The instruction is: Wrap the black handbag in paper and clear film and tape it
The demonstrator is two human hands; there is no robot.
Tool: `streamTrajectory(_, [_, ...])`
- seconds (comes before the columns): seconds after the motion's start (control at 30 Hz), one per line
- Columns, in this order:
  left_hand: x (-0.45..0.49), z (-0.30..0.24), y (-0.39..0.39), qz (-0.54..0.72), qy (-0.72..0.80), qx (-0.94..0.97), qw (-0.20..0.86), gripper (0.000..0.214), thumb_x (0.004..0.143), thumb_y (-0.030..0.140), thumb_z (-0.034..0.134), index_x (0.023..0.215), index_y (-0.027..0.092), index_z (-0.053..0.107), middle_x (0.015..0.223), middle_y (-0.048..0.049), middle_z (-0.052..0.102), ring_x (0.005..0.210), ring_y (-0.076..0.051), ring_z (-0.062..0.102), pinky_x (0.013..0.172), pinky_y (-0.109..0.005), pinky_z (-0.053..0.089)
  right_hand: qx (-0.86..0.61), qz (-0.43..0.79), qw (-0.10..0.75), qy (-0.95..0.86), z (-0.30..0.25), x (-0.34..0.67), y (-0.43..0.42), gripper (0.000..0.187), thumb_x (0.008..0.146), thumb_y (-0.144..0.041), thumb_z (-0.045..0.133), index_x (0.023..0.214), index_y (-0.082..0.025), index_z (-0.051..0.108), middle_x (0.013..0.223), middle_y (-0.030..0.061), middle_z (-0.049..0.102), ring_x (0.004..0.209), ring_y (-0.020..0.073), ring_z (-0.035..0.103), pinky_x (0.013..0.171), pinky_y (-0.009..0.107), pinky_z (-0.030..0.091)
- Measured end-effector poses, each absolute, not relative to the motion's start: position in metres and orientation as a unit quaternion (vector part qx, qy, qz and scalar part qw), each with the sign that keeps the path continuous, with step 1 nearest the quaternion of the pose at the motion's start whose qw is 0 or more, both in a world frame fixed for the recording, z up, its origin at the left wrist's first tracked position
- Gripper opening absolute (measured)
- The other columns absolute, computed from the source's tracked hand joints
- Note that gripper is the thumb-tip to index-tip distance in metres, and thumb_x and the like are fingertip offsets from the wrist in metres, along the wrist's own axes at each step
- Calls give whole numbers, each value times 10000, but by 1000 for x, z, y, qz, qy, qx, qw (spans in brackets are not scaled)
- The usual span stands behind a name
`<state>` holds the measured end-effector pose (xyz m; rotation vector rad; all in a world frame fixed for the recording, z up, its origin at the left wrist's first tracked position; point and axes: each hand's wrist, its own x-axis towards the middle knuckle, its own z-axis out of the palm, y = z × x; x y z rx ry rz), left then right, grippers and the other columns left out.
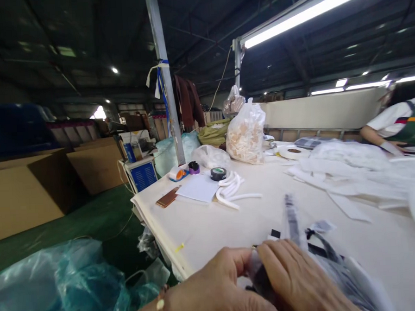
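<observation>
Left hand [217, 285] and right hand [297, 276] are gripping a dark bundle [261, 277] over the table [197, 228]; its visible part is running away from the person, fingers hiding the full axis. Grey plastic [344, 271] is lying beside the right hand. Beyond, tubes [230, 187], paper [197, 188] and roll [218, 174] are lying; a filled bag [246, 137] is standing behind; white sheets [354, 171] are spreading rightward.

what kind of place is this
Probably a factory or workshop floor, though what it makes isn't clear: large cardboard boxes stand to the left, a tube light runs overhead, and loose white material covers part of a big worktable.
</observation>
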<state>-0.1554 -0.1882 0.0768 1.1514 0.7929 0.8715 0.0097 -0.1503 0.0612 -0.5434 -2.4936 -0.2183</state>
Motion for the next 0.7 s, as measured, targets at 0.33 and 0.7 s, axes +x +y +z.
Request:
streamTrajectory(0.33, [-142, 56, -183, 437, 374, 425, 699, 175, 532, 189, 696, 650, 108, 596, 570, 23, 538, 507, -70, 448, 534, -204, 351, -198, 66, 362, -908, 30, 13, -132, 325, 758, -84, 359, 1053, -214, 397, 825, 19, 634, 719, 155, 618, 603, 239, 498])
streamTrajectory(0.7, [-155, 49, -169, 407, 337, 427, 734, 396, 573, 449, 756, 682, 96, 614, 615, -3, 561, 505, -83, 511, 548, -232, 411, -180, -106, 359, -910, 24, 0, -123, 210, 768, -47, 317, 826, -204, 444, 630, 15, 547, 519, 171, 518, 490, 281, 424])
